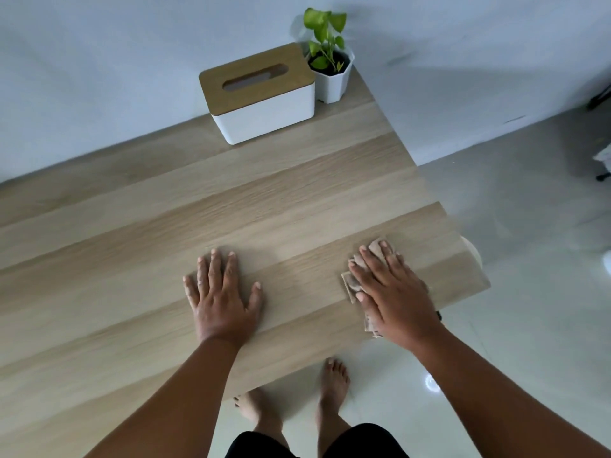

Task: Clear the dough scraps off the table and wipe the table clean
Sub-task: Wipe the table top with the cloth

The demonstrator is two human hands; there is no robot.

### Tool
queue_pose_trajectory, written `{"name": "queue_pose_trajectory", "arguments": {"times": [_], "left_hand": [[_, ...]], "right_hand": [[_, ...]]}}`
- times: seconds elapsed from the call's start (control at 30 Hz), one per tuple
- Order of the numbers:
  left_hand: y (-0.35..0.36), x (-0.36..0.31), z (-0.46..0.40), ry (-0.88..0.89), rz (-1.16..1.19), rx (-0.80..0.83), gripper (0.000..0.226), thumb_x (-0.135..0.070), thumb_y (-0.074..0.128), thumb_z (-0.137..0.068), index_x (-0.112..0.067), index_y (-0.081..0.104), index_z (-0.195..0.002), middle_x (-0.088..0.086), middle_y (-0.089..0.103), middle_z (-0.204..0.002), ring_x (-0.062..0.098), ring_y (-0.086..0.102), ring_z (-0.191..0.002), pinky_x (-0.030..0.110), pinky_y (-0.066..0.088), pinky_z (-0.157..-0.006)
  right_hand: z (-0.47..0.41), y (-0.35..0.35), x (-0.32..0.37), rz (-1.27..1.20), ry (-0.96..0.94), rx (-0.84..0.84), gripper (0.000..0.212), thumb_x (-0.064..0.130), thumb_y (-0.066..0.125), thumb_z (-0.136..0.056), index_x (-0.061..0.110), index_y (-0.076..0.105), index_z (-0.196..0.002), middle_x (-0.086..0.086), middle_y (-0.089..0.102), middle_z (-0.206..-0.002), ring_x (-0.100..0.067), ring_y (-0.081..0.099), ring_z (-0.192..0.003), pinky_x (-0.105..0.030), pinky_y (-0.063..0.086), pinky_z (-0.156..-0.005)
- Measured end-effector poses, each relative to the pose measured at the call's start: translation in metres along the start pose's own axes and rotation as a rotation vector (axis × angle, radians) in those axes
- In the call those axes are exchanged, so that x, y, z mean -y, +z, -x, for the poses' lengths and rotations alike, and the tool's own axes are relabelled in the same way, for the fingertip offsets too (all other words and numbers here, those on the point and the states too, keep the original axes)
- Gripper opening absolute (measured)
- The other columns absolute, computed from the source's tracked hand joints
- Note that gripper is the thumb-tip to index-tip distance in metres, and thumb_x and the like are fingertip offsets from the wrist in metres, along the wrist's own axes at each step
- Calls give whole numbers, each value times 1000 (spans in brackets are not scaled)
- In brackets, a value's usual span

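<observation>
Wiping stage: the right hand (393, 289) presses flat on a crumpled beige cloth (375, 251) near the pale wooden table (132, 259) corner; the left hand (221, 292) lies spread flat beside it. No scraps visible; next, sweep leftward.

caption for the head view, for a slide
Right hand presses a cloth flat on the wooden table; left hand rests open beside it.

Head view looks steeply down, close over the table (165, 226).
</observation>
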State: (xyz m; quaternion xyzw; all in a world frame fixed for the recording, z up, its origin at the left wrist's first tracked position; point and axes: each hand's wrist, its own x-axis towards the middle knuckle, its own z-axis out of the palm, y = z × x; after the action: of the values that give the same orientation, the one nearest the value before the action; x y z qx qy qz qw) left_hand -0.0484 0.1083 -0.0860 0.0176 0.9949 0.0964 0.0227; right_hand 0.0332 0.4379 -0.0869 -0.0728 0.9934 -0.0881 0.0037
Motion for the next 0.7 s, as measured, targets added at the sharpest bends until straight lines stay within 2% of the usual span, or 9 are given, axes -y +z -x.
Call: {"name": "queue_pose_trajectory", "arguments": {"times": [0.17,0.3,0.7], "left_hand": [[1,0,0,-1,9,1,81,-65,40,-89,-24,34,-159,3,19,-172,24,3,-160,57,2,-127],[1,0,0,3,5,-2,82,-66,41,-89,-24,34,-159,3,19,-171,25,4,-160,58,3,-127],[-4,-3,1,-2,18,30,83,-66,39,-89,-24,32,-160,2,17,-172,24,2,-161,57,1,-127]], "right_hand": [[23,-16,-62,7,143,-32,59,43,44,-102,25,40,-159,-3,25,-172,-35,16,-160,-58,31,-120],[15,-27,-91,17,128,3,59,42,41,-103,22,43,-158,-5,30,-170,-35,18,-159,-60,30,-121],[6,-32,-85,17,231,27,60,42,38,-101,21,43,-156,-8,32,-168,-42,21,-156,-61,35,-117]]}}
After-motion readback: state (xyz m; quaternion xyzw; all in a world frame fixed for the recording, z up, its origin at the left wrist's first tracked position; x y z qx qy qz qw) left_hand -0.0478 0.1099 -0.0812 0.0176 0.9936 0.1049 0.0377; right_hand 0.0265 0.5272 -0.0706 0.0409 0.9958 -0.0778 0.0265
